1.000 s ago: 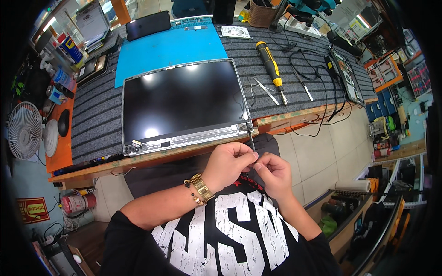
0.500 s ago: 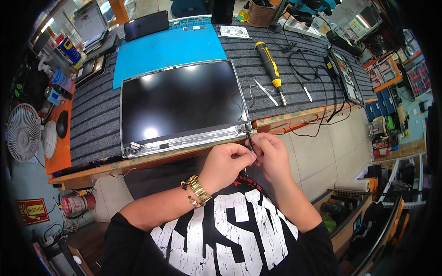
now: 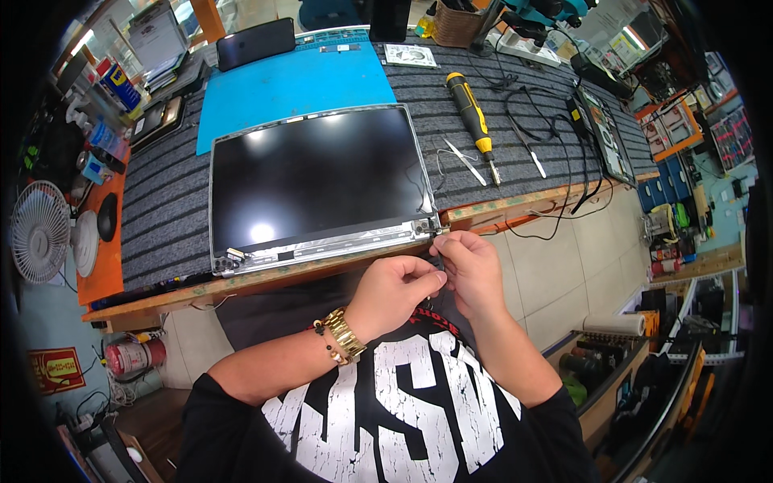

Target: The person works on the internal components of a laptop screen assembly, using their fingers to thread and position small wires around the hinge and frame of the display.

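A laptop screen panel (image 3: 318, 181), its bezel off, lies face up at the bench's front edge. Its bare metal strip and hinges run along the near side, with the right hinge (image 3: 423, 227) next to my hands. Just below that corner my right hand (image 3: 477, 274) pinches a thin black cable (image 3: 439, 262) between thumb and fingers. My left hand (image 3: 396, 291), with a gold watch on the wrist, is closed on the same cable slightly lower. Most of the cable is hidden by my fingers, and its lower end cannot be made out.
Right of the screen lie a yellow-black screwdriver (image 3: 469, 113), tweezers (image 3: 465, 161) and a slim metal tool (image 3: 529, 150). An opened laptop base (image 3: 608, 133) with black cables rests farther right. Behind the screen spreads a blue mat (image 3: 298, 88); a small fan (image 3: 42, 229) stands left.
My right hand has shifted slightly up and left, nearer the hinge. Less of the black cable shows between my hands and the screen corner. The screen has stayed in place.
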Demonstrator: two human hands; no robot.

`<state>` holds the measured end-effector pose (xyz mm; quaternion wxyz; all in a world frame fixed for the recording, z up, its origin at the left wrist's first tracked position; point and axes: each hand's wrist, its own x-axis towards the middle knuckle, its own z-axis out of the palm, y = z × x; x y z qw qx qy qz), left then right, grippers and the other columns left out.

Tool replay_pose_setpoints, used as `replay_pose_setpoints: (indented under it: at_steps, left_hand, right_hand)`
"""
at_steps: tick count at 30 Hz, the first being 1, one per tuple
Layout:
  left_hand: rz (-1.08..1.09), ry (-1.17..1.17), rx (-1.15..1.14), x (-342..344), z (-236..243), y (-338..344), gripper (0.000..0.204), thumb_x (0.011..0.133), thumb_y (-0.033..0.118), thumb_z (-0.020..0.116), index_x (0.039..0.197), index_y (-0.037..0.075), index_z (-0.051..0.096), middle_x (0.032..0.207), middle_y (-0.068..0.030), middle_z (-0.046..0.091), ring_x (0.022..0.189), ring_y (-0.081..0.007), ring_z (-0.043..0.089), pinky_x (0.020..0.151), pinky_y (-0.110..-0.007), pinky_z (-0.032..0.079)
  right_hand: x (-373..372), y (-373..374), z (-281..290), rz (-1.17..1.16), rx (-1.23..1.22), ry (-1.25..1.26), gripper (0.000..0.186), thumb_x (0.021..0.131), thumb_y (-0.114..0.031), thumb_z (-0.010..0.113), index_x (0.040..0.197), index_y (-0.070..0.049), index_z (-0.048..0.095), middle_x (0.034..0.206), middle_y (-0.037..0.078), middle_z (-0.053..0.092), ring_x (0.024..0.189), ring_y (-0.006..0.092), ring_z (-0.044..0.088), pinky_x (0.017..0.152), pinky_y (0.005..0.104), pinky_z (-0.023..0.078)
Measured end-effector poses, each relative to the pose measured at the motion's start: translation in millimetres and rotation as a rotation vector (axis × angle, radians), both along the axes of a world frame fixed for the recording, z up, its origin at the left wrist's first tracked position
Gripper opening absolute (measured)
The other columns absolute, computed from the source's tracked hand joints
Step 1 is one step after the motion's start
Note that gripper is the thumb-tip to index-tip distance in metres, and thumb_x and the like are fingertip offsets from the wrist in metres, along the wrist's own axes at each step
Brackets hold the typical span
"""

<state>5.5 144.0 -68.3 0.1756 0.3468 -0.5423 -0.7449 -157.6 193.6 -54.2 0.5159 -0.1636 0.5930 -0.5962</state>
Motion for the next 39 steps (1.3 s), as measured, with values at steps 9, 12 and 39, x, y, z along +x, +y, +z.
replay_pose_setpoints:
  at_steps: [9,12,39]
  left_hand:
    - [-0.237,-0.352,-0.948,37,51,-7,0.029,0.092,0.028,0.084,0.104,0.002,0.078,0.085,-0.0120,0.075,0.074,-0.0265,0.074,0.068,-0.036,0.058]
    - [-0.018,-0.302,-1.292,35,58,-25,0.022,0.082,0.021,0.088,0.097,0.009,0.076,0.093,-0.0062,0.070,0.086,-0.0277,0.069,0.075,-0.041,0.052]
    - [0.159,-0.235,-1.560,-15,26,-60,0.012,0.085,0.015,0.083,0.092,0.012,0.073,0.087,-0.0005,0.064,0.086,-0.0234,0.060,0.081,-0.041,0.043]
  right_hand:
    - [-1,0,0,0.065,0.019,-0.027,0.017,0.101,-0.011,0.069,0.085,-0.004,0.067,0.059,-0.006,0.048,0.047,0.0046,0.038,0.045,0.0245,0.029]
    - [-2,2,-2,0.075,0.008,-0.025,0.018,0.101,-0.010,0.069,0.085,-0.004,0.066,0.058,-0.006,0.046,0.046,0.0049,0.037,0.045,0.0251,0.030]
    - [-29,129,15,0.126,-0.118,-0.068,0.014,0.088,0.010,0.056,0.078,0.001,0.061,0.075,0.005,0.059,0.060,0.0097,0.047,0.055,0.0269,0.036]
